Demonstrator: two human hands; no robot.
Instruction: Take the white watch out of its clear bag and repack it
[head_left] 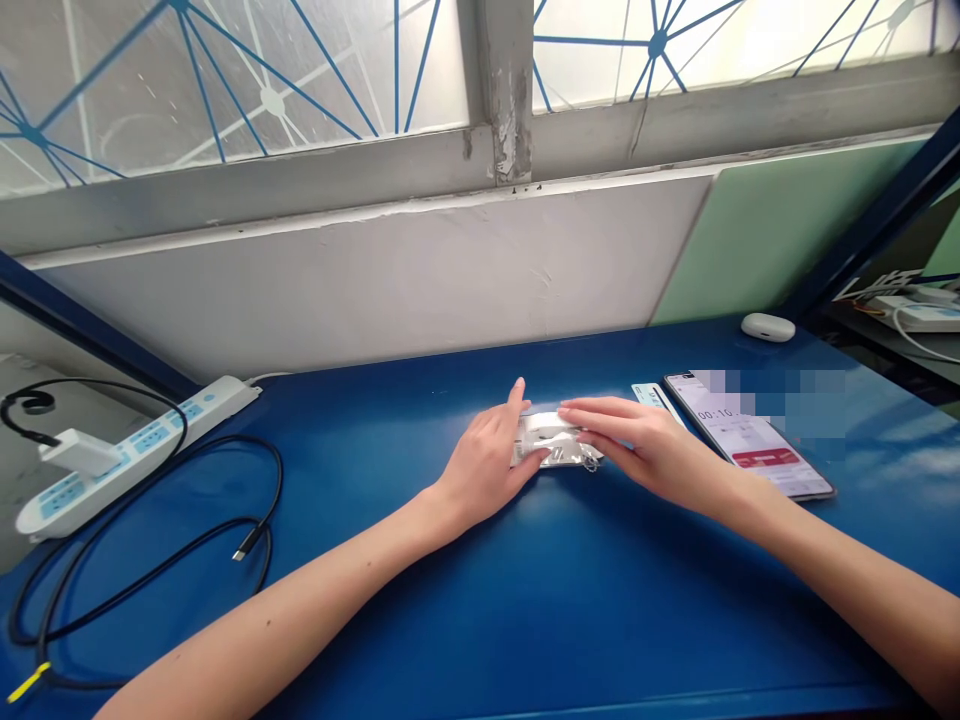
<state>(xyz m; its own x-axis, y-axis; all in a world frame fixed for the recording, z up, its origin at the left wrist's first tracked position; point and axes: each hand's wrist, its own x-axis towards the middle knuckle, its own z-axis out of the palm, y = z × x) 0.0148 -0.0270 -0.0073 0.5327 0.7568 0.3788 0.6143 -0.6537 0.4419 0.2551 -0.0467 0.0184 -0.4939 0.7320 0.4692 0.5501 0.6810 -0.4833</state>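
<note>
A small, shiny, clear-and-silvery plastic card sleeve (553,432) lies on the blue table (480,620) between my hands. My left hand (487,458) holds its left end, with the thumb along the near edge and a finger pointing away from me. At the sleeve's right end, the fingers of my right hand (649,445) are closed on it, partly covering it. A little chain (591,464) hangs at its near right corner. What is inside the sleeve is hard to make out.
Right of my right hand lie a pale card (646,391) and a phone (750,435) with a timer on screen. A white earbud case (768,327) sits farther back. At left are a power strip (142,450), a charger (82,452) and a coiled black cable (172,540).
</note>
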